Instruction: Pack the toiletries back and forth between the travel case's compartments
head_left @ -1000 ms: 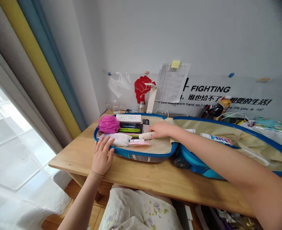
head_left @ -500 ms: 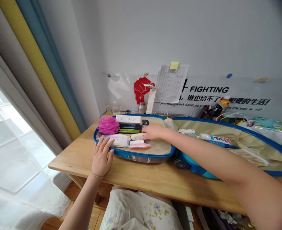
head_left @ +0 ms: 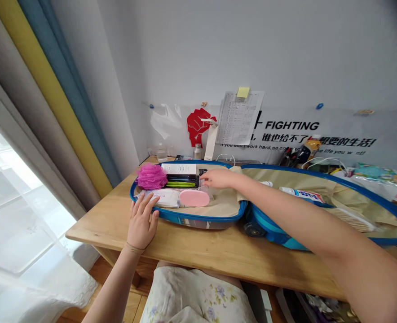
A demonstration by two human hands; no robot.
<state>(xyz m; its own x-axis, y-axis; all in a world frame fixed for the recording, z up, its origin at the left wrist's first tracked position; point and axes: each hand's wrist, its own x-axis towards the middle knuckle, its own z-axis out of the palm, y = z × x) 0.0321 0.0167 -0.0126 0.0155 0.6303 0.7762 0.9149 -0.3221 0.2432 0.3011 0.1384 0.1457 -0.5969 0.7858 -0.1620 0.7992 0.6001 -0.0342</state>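
Note:
On the table lies an opened blue-rimmed suitcase [head_left: 185, 219] with a beige lining. My left hand [head_left: 143, 224] rests with spread fingers on its near left rim, fingertips by a white soft packet [head_left: 165, 197]. My right hand [head_left: 217, 178] reaches into the left half, fingers slightly apart near a small black item [head_left: 202, 172]; I see nothing plainly gripped. Below it a pink oval item [head_left: 194, 198] lies flat, with what looks like clear plastic at its right end. A pink bath puff [head_left: 152, 176], a white box [head_left: 178, 168] and a green slim item [head_left: 181, 184] lie alongside.
In the right half lie a toothpaste tube [head_left: 301, 194] and a pale comb [head_left: 355, 220]. Behind stand a white lamp [head_left: 211, 141], a small silver bottle [head_left: 197, 151], pens [head_left: 291, 154] and an orange-labelled bottle [head_left: 312, 146]. Papers [head_left: 240, 117] hang on the wall.
The pink item, seen edge-on before, now lies face up where two small white tubes showed; the tubes are out of sight. My right hand has risen slightly. My left hand stays on the rim.

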